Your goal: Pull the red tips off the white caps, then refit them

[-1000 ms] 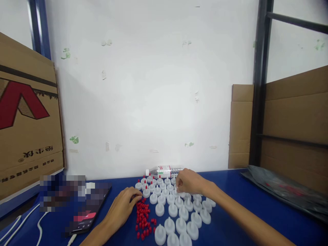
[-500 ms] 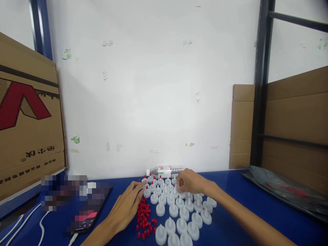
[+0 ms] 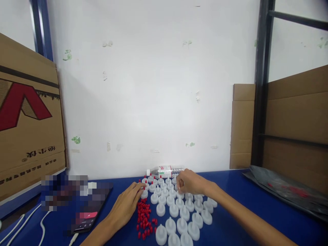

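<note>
On the blue table, several white nozzle caps [image 3: 184, 212] stand upright, spouts up. Some in the far left rows carry red tips. My left hand [image 3: 126, 201] reaches in from the left, its thumb and index finger at a red-tipped white nozzle cap [image 3: 144, 194]. Close by its fingers lies a pile of small red tips [image 3: 144, 213]. Over the right-centre rows, my right hand [image 3: 191, 181] is curled, with its fingers pinched at the top of a white nozzle cap [image 3: 180, 195]; the fingers hide that spout.
A clear plastic bottle [image 3: 165, 171] lies on its side against the wall behind the caps. To the left are a phone [image 3: 89, 218] and white cables [image 3: 42, 223]. A grey plastic bag [image 3: 284, 193] lies at right. Cardboard boxes [image 3: 30, 136] flank the table.
The red-tipped cap at my left fingers has shifted a little left, toward that hand. The cap under my right fingers has also moved slightly left. Both arms are nearly still.
</note>
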`<state>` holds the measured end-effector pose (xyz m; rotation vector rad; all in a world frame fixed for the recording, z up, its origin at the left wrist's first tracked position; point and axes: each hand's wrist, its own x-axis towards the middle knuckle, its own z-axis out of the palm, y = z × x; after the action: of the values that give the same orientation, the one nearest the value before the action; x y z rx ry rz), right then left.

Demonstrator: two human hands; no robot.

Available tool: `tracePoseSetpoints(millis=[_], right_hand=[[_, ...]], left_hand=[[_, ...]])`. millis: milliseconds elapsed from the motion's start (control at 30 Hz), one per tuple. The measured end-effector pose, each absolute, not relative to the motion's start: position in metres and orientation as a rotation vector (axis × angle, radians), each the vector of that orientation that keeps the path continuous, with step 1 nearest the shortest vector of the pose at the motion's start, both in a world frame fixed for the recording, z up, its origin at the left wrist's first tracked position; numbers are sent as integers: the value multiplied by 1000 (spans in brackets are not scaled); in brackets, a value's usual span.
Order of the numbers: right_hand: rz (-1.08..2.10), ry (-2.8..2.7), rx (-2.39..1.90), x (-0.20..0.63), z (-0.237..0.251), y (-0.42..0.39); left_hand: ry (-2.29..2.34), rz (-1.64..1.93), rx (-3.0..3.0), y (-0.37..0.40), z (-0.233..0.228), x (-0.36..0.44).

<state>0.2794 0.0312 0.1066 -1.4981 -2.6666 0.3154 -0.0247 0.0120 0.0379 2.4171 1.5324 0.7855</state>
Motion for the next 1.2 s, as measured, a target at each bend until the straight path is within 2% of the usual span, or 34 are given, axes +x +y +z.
tracePoseSetpoints(millis=[367,667,967,1200], right_hand=[[-5,-2405,-1239,261,117,19],[25,-2501,-829,228,107,-26],[-349,-2635,-721,222,99,-17],[-488,-2652,-703,232,101,-3]], left_hand=[[1599,984,2276,20,40,-31],[1333,1342,2255,-14,56,1],[1318,1101,2701,-27,49,14],[1131,1183,2046,-31,56,24]])
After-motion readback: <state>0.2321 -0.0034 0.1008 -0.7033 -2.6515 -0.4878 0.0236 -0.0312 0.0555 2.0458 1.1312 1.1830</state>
